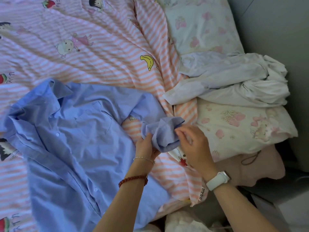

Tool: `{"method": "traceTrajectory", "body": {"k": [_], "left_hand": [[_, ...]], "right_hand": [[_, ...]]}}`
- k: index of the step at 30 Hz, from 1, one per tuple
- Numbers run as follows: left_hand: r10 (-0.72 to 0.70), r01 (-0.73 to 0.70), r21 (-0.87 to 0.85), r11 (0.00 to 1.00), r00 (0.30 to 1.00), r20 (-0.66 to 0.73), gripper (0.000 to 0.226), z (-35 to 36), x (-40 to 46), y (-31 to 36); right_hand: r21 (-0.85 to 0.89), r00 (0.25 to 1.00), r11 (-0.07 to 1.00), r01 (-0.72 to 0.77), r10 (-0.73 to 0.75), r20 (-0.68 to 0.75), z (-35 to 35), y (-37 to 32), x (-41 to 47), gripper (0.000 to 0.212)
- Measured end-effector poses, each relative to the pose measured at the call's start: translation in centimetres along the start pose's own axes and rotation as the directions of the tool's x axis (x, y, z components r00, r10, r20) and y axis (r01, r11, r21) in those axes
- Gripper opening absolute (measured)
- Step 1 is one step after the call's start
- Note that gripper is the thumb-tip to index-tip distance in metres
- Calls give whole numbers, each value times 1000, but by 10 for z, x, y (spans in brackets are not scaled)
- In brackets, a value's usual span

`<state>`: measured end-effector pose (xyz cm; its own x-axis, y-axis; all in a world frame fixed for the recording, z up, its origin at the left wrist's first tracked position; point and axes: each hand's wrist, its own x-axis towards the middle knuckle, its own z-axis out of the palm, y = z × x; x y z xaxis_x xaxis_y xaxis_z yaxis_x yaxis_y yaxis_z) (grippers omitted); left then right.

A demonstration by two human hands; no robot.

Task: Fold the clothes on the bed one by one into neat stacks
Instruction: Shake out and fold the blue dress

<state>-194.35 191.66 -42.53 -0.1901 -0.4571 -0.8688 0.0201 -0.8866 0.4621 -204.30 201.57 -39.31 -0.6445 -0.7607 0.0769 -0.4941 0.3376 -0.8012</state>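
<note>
While the left hand (145,144) and right hand (192,143) pinch the bunched sleeve (163,133), the shirt (71,131) awaits sleeve straightening before folding.

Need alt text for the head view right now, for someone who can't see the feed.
Both hands work the bunched sleeve cuff of a blue button-up shirt spread on a pink striped cartoon sheet: the left hand grips it, the right hand touches it. A crumpled white garment lies on floral pillows to the right.
</note>
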Motion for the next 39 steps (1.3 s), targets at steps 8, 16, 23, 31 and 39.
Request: {"method": "traceTrajectory", "body": {"k": [8,16,23,31,39], "left_hand": [[-43,45,-10,999,994,104,24,-9,-21,5],[20,-29,98,995,996,90,28,-25,-22,17],[114,-138,171,975,983,144,32,-10,-34,9],[18,-38,119,992,986,164,32,-19,-41,-11],[39,-70,162,984,982,187,36,-16,-42,-8]], "right_hand": [[-174,951,977,121,-64,303,-6,-14,-21,34],[-166,985,977,132,-111,131,-19,-22,-28,19],[-134,987,982,-134,120,-108,-27,-13,-46,17],[-296,992,949,111,-122,-19,-23,-16,-80,17],[-328,982,942,69,-7,188,-12,-11,-75,15]]}}
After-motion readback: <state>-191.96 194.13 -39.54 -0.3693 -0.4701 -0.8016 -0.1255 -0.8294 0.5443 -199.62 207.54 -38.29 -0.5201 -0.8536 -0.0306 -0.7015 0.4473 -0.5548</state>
